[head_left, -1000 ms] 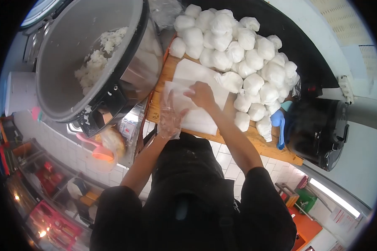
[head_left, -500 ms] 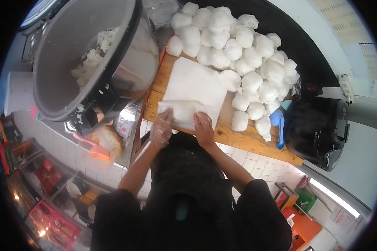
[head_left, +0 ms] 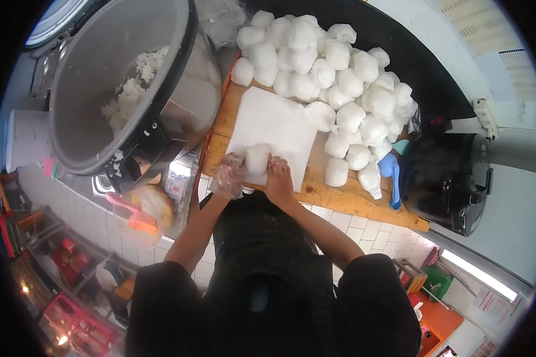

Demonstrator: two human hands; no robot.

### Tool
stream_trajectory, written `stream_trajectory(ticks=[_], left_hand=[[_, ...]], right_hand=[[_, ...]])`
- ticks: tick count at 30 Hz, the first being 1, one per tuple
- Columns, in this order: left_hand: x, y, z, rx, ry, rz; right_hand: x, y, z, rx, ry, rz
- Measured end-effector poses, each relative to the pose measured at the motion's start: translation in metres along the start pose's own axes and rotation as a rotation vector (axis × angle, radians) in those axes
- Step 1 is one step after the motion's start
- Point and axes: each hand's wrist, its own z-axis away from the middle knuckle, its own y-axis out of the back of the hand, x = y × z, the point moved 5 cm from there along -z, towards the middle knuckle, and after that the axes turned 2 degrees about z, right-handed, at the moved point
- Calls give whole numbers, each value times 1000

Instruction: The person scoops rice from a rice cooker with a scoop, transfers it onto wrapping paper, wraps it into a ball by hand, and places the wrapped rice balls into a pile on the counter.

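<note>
Your two hands grasp one white bundle [head_left: 256, 159] between them, the left hand [head_left: 229, 172], in a clear plastic glove, on its left side and the bare right hand [head_left: 279, 177] on its right. The bundle sits at the near end of a white paper stack [head_left: 274, 116] on the wooden bench [head_left: 315, 193]. Beyond and to your right stands a heap of wrapped bundles [head_left: 363, 68]. On your left, a large tilted pot [head_left: 89, 77] contains rice [head_left: 128, 98]. A blue scoop [head_left: 393, 172] lies near the black cooker [head_left: 443, 178] at far right.
</note>
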Motion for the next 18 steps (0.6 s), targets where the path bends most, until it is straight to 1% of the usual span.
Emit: stream_trajectory(ticks=[1, 2, 3, 4, 5, 6, 8, 9, 10, 11, 12, 13, 14, 16, 17, 18], left_hand=[[1, 1, 3, -35, 81, 72], [1, 0, 2, -61, 158, 143], [9, 3, -4, -51, 148, 141], [25, 9, -12, 11, 92, 61], [41, 12, -17, 38, 61, 28], [58, 17, -23, 66, 32, -6], [69, 21, -46, -61, 376, 326], [75, 8, -47, -176, 258, 434], [77, 4, -49, -176, 235, 429], [72, -11, -45, -254, 541, 864], [85, -2, -46, -257, 673, 1111], [99, 8, -48, -233, 820, 1347], [102, 10, -51, -239, 788, 1344], [103, 9, -55, -309, 823, 1532], [104, 14, -61, -350, 739, 1502], [114, 30, -70, -358, 726, 1502]], right_hand=[[-10, 9, 3, -15, -64, -57], [-17, 4, 3, -9, -56, -57], [-9, -4, 3, 66, -328, -425], [-3, 0, -3, -4, -566, -849], [1, 4, -6, 21, -861, -1238], [6, 7, -2, 32, -869, -1233], [23, 4, 0, 0, -1074, -1331], [21, 34, -5, -30, -966, -1195], [22, 39, -1, -5, -960, -1201], [19, 45, -2, 10, -838, -1325], [17, 50, -3, 21, -706, -1441], [14, 55, -6, -55, -714, -1302], [15, 66, -5, -33, -697, -1129], [25, 66, -4, 78, -497, -703], [30, 67, -1, 100, -500, -699], [27, 87, -4, 139, -490, -620]])
